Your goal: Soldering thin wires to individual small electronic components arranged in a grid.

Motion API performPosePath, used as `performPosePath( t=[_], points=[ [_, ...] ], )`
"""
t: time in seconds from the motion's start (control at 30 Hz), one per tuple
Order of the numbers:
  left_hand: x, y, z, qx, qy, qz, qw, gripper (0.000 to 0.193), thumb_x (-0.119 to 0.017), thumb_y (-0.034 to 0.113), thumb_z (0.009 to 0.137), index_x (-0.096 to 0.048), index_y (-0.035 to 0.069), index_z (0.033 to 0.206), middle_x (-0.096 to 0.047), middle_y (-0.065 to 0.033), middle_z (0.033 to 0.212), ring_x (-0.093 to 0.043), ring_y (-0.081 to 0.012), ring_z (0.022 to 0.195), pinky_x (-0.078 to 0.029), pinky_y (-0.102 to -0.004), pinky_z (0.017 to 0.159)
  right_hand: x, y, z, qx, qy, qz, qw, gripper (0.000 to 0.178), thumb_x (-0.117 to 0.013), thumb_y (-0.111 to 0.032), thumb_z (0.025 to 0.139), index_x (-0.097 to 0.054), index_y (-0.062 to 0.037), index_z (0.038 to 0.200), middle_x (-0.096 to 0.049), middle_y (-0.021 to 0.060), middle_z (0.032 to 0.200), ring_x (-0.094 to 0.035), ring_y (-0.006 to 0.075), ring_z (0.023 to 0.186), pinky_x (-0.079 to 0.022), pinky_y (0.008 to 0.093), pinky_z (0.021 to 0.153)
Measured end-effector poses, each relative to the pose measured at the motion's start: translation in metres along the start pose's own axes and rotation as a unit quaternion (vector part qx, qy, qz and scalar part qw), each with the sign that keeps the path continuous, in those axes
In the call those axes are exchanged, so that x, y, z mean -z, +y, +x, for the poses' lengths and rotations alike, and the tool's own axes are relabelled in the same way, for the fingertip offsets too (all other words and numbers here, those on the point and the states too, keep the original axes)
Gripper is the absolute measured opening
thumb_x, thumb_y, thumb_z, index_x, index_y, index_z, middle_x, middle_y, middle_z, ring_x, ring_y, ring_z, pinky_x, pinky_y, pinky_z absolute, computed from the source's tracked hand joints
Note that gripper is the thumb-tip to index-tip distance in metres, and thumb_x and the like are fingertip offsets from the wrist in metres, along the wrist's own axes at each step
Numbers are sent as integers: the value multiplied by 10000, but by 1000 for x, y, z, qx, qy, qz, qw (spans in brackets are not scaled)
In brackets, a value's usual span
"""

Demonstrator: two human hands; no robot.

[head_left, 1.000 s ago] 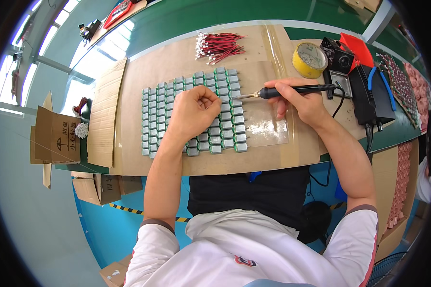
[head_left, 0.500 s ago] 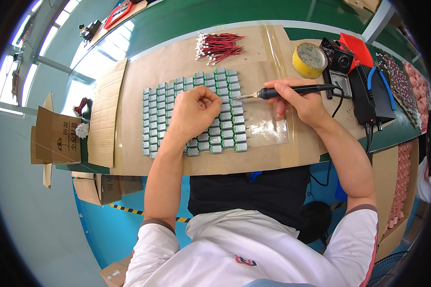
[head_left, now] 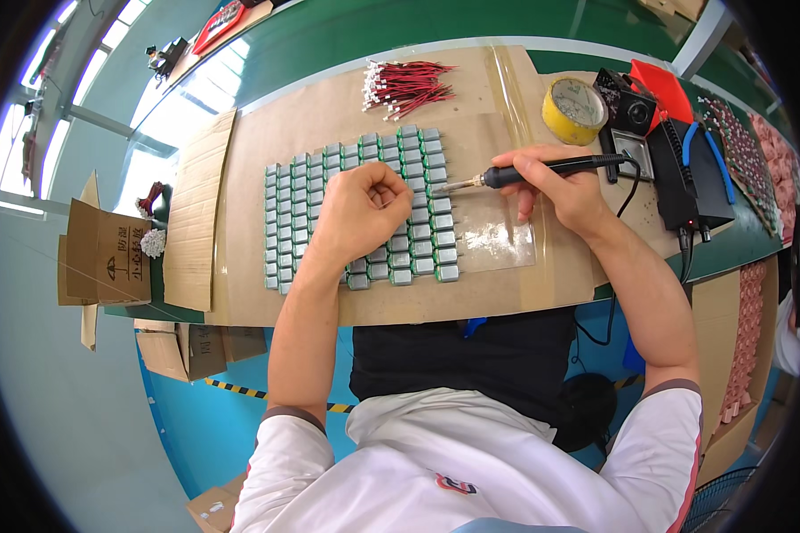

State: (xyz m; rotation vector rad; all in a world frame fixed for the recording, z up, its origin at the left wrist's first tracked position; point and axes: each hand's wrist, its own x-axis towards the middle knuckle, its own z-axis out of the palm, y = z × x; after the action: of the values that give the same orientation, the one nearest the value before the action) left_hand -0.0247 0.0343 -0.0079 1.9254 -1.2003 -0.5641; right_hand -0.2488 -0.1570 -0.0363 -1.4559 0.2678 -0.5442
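My right hand (head_left: 571,197) grips a soldering iron (head_left: 501,176) with a black handle. Its metal tip points left and meets the right-hand column of a block of small grey motors (head_left: 423,266) with green edges, standing in close rows. My left hand (head_left: 362,211) is closed in a pinch over the middle of these motors, its fingertips near the iron's tip. Whatever lies between those fingers is hidden or too thin to make out. The motors under the left hand are covered from sight.
Red-and-black wires with white plugs (head_left: 404,89) lie behind the motors. Far right are a yellow tape roll (head_left: 556,117), a black soldering station (head_left: 684,178), blue pliers (head_left: 690,147) and a red tray (head_left: 660,89). A cardboard sheet (head_left: 196,213) and an open box (head_left: 107,253) are left.
The iron's tip has shifted slightly nearer to me along the right-hand motor column. My left hand has stayed almost still.
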Motion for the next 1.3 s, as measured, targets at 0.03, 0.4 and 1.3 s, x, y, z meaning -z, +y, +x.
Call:
performPosePath(
  t=[0.03,0.4,1.3],
  points=[
    [0,0,0,1,-1,1,1000,92,-753,44,864,-703,-24,829,-618,46,695,-456,0,608,-377,-201,540,0,0,0,1,-3,0,1000,263,-623,-140,1039,-753,65,1141,-756,133,851,-659,121,574,-558,265,545],
    [0,-1,0,-2,-5,8,1000,97,-762,54,871,-717,-28,844,-625,43,695,-458,-3,603,-379,-206,536,-1,-1,0,-7,-13,4,1000,259,-628,-128,1036,-750,74,1144,-760,139,865,-660,121,575,-562,264,546],
    [0,2,-1,-9,-8,13,1000,108,-757,71,840,-749,-36,852,-654,-30,651,-540,-62,582,-471,-256,567,-1,-2,0,-13,-10,4,1000,260,-636,-136,1033,-751,73,1137,-751,130,841,-658,123,566,-587,270,616]
  ],
)
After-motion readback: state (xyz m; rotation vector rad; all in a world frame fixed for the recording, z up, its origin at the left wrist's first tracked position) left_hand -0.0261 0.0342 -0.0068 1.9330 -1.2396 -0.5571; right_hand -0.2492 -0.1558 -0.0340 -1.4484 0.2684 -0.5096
